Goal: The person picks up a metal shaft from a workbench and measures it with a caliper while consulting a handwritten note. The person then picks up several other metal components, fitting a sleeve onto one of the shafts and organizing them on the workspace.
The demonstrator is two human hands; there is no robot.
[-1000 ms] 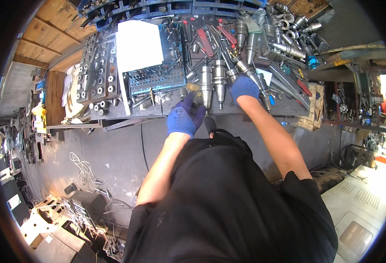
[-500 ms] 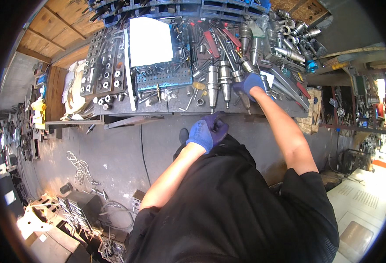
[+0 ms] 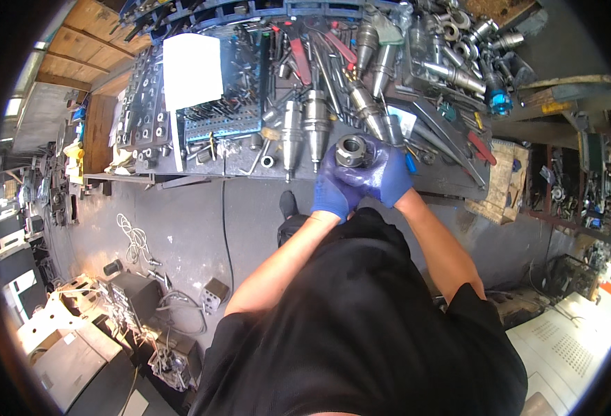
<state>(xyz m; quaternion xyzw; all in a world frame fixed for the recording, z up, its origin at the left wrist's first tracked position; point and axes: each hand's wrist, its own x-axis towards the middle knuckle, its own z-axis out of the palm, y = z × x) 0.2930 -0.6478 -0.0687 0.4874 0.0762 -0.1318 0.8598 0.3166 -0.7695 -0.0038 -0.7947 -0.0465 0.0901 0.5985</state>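
Left hand and right hand grasp a toolholder at the bench; paper lies toward eleven o'clock, floor cable toward nine.

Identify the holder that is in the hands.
The holder between left hand and right hand, its round, hollow end facing the camera; the nearby holders lie on the bench.

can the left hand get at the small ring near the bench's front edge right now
Probably not straight away: the left hand seems busy gripping a tool holder alongside the right hand, and two other holders lie between that hand and the ring. The ring itself looks uncovered.
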